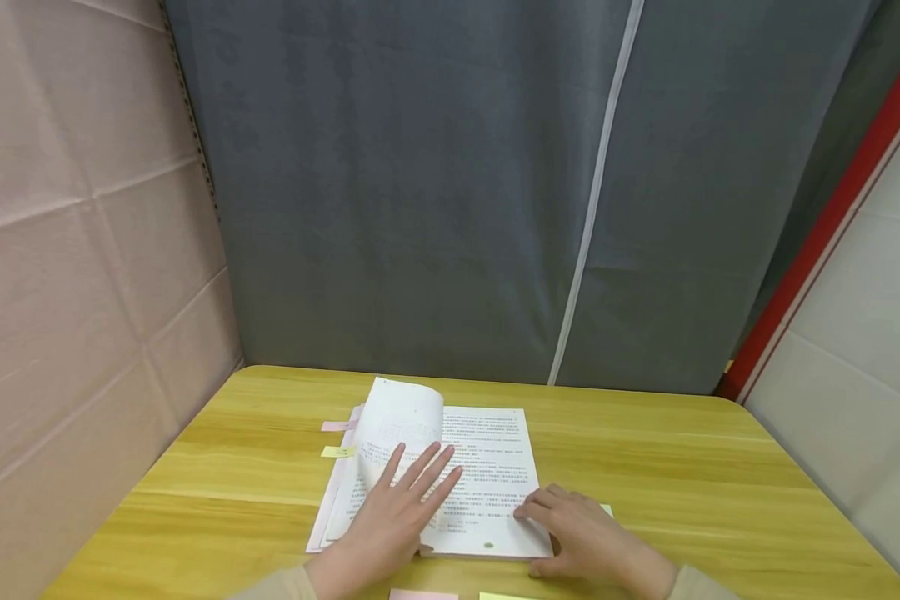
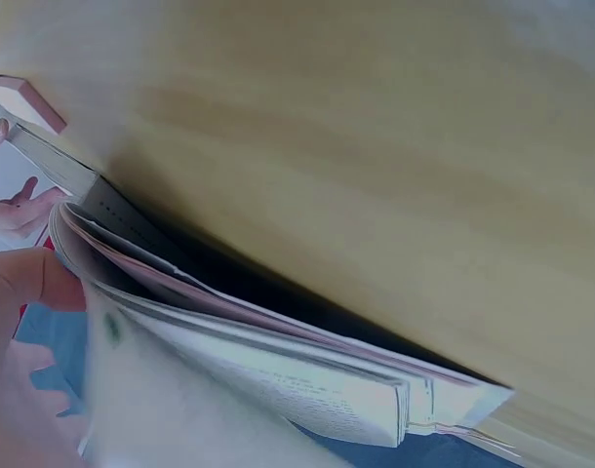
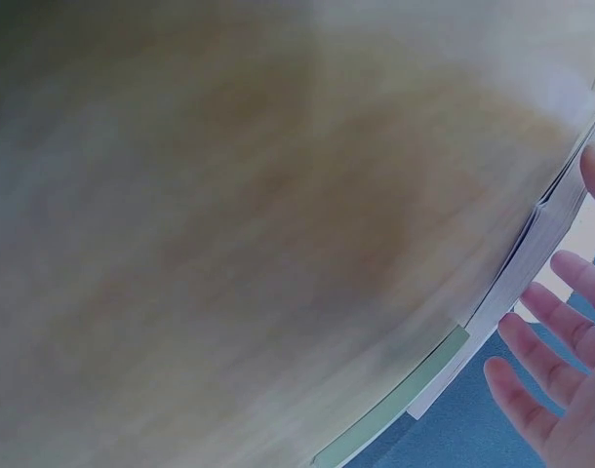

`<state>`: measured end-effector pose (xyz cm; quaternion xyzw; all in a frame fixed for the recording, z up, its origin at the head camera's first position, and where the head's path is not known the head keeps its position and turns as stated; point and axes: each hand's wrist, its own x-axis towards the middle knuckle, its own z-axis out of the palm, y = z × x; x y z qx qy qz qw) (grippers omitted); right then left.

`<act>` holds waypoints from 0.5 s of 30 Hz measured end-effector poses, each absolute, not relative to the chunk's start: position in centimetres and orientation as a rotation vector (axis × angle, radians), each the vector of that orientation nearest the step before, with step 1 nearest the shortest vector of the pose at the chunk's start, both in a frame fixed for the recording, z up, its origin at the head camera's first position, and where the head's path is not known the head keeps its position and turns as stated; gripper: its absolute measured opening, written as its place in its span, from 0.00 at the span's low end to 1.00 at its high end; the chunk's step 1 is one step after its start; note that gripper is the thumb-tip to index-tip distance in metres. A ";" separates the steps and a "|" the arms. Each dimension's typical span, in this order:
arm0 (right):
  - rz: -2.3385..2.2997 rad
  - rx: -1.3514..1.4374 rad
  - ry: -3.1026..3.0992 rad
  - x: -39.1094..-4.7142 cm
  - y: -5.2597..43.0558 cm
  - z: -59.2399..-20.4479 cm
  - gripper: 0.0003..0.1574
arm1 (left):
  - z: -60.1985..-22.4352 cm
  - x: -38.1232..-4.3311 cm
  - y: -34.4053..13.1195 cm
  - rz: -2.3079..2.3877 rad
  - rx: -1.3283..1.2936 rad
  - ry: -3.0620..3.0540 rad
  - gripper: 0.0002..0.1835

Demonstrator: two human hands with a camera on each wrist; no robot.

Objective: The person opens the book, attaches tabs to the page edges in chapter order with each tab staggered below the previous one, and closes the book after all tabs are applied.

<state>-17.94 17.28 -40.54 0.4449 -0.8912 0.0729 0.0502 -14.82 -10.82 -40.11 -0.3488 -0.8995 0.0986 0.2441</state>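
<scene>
A thick printed book (image 1: 487, 475) lies spread on the wooden table. Across its left side my left hand (image 1: 393, 517) rests with straight, spread fingers, over a curled page (image 1: 401, 412) that arches up near the middle. In the left wrist view, the left thumb (image 2: 59, 283) is against the lower edge of the bent pages (image 2: 327, 390). My right hand (image 1: 581, 529) is at the book's lower right corner, its fingertips on the page's edge; the right wrist view shows its fingers (image 3: 541, 366) loosely extended beside the thick page block (image 3: 493, 307).
Pink (image 1: 337, 426) and yellow (image 1: 337, 452) sticky tabs stick out from the book's left edge. A pale green pad (image 3: 395, 400) lies by its right side. Pink (image 1: 423, 595) and yellow (image 1: 502, 597) notes lie at the near edge. A grey curtain (image 1: 420, 208) hangs behind the table.
</scene>
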 end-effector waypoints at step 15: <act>0.222 1.345 -2.730 -18.1 17.3 -40.7 0.34 | -40.2 -14.5 -11.6 0.193 -0.789 -2.788 0.28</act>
